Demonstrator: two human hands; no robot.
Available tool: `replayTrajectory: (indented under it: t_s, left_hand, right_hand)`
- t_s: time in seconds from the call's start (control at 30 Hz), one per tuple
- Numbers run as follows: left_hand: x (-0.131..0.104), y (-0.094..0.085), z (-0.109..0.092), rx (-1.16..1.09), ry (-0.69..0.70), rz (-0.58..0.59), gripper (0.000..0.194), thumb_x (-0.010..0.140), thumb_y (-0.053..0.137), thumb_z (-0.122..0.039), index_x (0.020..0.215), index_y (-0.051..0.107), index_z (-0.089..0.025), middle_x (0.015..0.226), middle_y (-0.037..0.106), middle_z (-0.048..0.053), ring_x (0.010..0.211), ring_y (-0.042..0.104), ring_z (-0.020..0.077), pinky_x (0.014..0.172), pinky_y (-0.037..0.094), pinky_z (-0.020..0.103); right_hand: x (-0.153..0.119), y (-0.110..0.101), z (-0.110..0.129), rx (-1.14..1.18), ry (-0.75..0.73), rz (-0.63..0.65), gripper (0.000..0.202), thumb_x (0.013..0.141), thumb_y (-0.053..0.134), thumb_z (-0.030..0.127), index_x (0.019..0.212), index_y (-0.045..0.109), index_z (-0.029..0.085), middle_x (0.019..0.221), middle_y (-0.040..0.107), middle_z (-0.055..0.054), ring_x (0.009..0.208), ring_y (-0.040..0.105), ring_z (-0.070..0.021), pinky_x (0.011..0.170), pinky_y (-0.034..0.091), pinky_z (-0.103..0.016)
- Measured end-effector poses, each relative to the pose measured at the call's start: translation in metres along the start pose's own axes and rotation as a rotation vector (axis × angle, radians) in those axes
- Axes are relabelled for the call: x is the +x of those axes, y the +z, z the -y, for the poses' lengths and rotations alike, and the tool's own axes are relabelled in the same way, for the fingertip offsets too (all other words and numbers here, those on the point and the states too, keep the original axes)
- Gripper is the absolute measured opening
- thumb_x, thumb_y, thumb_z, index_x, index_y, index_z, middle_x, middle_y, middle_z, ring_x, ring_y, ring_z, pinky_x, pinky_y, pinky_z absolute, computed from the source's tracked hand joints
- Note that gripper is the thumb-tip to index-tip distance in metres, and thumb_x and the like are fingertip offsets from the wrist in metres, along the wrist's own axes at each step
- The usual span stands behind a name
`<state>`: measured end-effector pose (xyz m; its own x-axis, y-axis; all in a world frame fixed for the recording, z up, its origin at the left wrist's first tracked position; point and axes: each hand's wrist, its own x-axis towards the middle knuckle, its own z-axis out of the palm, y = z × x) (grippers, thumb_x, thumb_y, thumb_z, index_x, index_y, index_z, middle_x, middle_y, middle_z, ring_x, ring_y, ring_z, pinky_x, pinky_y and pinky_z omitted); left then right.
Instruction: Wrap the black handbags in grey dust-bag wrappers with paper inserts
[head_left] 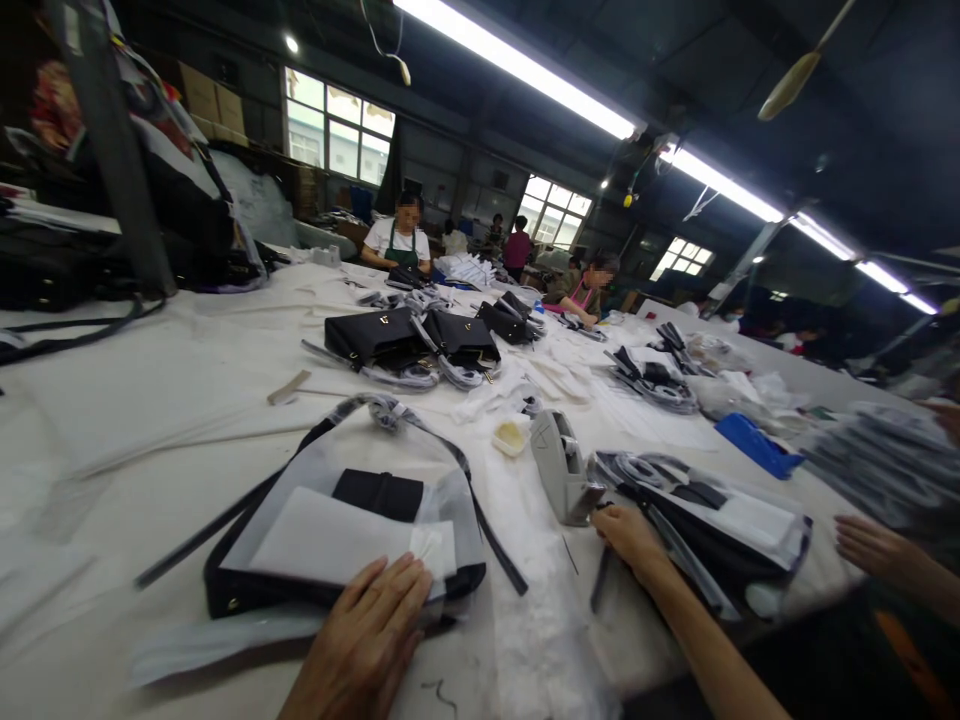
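Note:
A black handbag (217, 580) lies flat before me with translucent wrapping sheet and white paper (315, 535) over it. A small black flap or pouch (379, 494) shows on top, and its wrapped strap (442, 445) loops behind. My left hand (379, 620) rests flat on the bag's near edge, fingers stretched over the paper by a white patch (433, 550). My right hand (630, 535) is closed at the front end of a grey tape dispenser (561, 470); what its fingertips pinch is too small to make out.
A second wrapped black bag (735, 540) lies to the right, near a co-worker's hand (885, 550). A blue tray-like object (757, 446) and stacked wrapped items (885, 465) sit beyond. More black bags (375, 338) stand farther back, where people work. A small yellowish dish (509, 438) is beside the dispenser.

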<state>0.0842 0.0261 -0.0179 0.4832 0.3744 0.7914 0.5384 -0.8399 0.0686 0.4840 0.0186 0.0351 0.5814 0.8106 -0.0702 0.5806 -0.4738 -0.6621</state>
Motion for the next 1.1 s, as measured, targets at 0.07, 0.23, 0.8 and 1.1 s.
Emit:
replayTrajectory:
  t_s: [0.07,0.23,0.8,1.1]
  left_hand:
    - [0.001,0.001,-0.005,-0.02,-0.079,-0.043,0.035,0.097,0.04,-0.013,0.123,0.062,-0.019,0.116,0.071,0.003,0.114,0.064,0.016,0.11,0.038,0.031]
    - [0.002,-0.004,-0.012,-0.03,-0.11,0.081,0.034,0.096,0.043,-0.015,0.125,0.06,-0.019,0.118,0.07,0.004,0.114,0.063,0.0183,0.106,0.042,0.035]
    - [-0.007,0.006,-0.014,-0.079,-0.163,0.105,0.034,0.094,0.046,-0.013,0.125,0.059,-0.013,0.121,0.066,0.011,0.119,0.058,0.0248,0.105,0.044,0.043]
    - [-0.007,0.007,-0.014,-0.073,-0.153,0.089,0.035,0.093,0.045,-0.014,0.125,0.06,-0.012,0.119,0.065,0.011,0.115,0.058,0.0251,0.104,0.043,0.043]
  right_hand:
    - [-0.003,0.001,0.008,-0.044,-0.018,0.034,0.021,0.059,0.058,0.032,0.042,0.051,0.022,0.041,0.048,0.001,0.046,0.044,-0.0147,0.047,0.03,-0.027]
    - [-0.032,0.0,0.082,0.032,-0.29,0.42,0.017,0.068,0.062,0.035,0.062,0.065,0.02,0.059,0.06,0.001,0.057,0.053,-0.0152,0.057,0.042,-0.026]
    - [-0.063,0.136,0.265,-1.15,-1.021,1.153,0.018,0.075,0.078,0.031,0.091,0.079,0.024,0.087,0.078,0.002,0.079,0.07,-0.0161,0.056,0.039,-0.021]
    - [-0.058,0.149,0.256,-1.164,-1.753,0.949,0.017,0.079,0.079,0.035,0.078,0.071,0.02,0.09,0.072,-0.004,0.084,0.063,-0.0212,0.075,0.039,-0.034]
